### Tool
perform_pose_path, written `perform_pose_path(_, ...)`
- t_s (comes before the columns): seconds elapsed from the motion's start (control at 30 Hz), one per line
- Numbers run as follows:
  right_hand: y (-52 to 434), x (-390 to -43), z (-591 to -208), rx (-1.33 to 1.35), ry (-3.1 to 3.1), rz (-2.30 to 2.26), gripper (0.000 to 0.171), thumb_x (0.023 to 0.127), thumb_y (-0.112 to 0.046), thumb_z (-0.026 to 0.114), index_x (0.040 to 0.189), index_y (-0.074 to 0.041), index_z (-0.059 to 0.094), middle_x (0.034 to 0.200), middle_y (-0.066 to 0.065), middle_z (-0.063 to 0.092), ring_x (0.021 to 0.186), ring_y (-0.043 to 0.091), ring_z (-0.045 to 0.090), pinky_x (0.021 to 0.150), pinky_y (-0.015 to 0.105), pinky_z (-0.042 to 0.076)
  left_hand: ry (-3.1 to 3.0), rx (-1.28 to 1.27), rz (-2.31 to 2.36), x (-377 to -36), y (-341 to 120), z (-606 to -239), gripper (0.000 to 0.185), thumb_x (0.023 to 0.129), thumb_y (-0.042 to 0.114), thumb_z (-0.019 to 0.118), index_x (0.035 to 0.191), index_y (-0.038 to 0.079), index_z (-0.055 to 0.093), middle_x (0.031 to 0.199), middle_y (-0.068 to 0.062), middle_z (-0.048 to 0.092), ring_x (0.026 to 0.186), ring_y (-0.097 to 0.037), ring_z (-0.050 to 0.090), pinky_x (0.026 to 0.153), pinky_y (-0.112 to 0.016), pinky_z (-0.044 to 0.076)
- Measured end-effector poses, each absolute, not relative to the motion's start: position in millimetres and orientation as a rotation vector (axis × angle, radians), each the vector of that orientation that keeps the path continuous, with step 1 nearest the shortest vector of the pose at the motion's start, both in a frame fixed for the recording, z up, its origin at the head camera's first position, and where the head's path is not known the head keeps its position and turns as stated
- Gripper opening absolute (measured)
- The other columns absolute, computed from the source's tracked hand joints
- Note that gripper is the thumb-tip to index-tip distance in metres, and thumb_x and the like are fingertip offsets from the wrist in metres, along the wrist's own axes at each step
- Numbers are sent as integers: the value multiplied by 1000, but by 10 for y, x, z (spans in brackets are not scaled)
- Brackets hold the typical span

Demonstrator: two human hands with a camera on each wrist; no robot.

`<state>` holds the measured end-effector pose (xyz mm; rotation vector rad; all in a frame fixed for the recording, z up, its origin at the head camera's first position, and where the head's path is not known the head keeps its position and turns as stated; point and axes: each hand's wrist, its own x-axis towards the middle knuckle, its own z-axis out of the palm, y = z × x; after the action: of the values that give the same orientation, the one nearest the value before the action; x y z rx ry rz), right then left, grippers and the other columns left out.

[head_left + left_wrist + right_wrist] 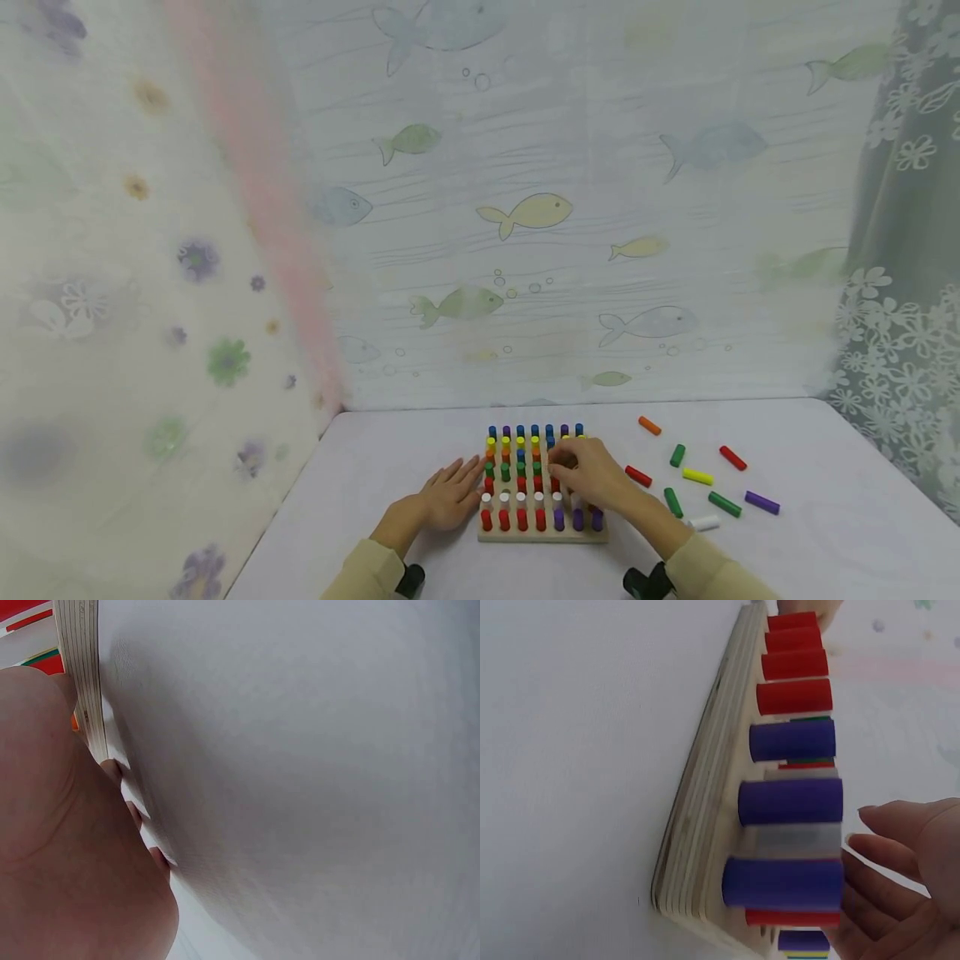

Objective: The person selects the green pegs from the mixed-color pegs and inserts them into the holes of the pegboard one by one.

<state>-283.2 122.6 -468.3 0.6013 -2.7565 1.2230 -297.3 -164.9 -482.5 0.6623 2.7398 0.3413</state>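
Note:
A wooden pegboard [540, 537] holds rows of coloured pegs: blue and purple at the back, then mostly yellow, orange, green, red and white, with red pegs [504, 521] and purple pegs [784, 885] in front. My left hand [452, 496] lies on the cloth, fingers extended, touching the board's left side. Over the board's right half hovers my right hand [588, 471], palm inward. In the right wrist view its thumb and index fingertips are bent towards each other just above the peg tops. A gap shows between them, with no peg in it. This hand hides several pegs.
Loose pegs lie scattered on the white cloth to the right, among them an orange peg [649, 426], a yellow peg [697, 477], a purple peg [762, 502] and a white peg [703, 523]. Patterned curtains [585, 250] hang behind the table and at its sides.

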Motion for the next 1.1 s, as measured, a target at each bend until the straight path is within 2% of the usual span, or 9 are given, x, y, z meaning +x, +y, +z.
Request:
perform_pose_path(0.33, 1543, -2717, -4532, 650, -2729, 1211, 12, 98, -14, 70, 104, -4, 72, 90, -2, 70, 82, 13, 62, 69, 22, 54, 2740, 684, 351, -2994, -1665, -4857, 61, 111, 44, 34, 164, 16, 25, 170, -5, 23, 157, -31, 16, 125, -58, 15)
perform_pose_path(0.6, 1758, -2692, -4481, 552, -2742, 1122, 15, 96, -13, 71, 110, -6, 72, 96, -4, 71, 85, 12, 65, 71, 22, 55, 2739, 683, 332, -3006, -1660, -4865, 61, 111, 43, 34, 164, 15, 24, 170, -5, 22, 157, -32, 16, 124, -59, 16)
perform_pose_path(0.83, 1963, -2666, -4438, 525, -2684, 1106, 14, 95, -9, 71, 108, -4, 71, 93, -1, 71, 84, 15, 66, 68, 22, 55, 2744, 675, 332, -3015, -1669, -4884, 61, 110, 44, 35, 164, 17, 25, 170, -3, 23, 157, -31, 17, 124, -58, 17)
perform_pose_path(1.1, 2211, -2636, -4405, 510, -2683, 1062, 15, 95, -11, 72, 108, -4, 70, 94, 0, 72, 85, 16, 66, 71, 23, 56, 2742, 678, 342, -3011, -1663, -4870, 61, 110, 44, 35, 164, 17, 25, 170, -4, 23, 157, -31, 17, 124, -58, 16)
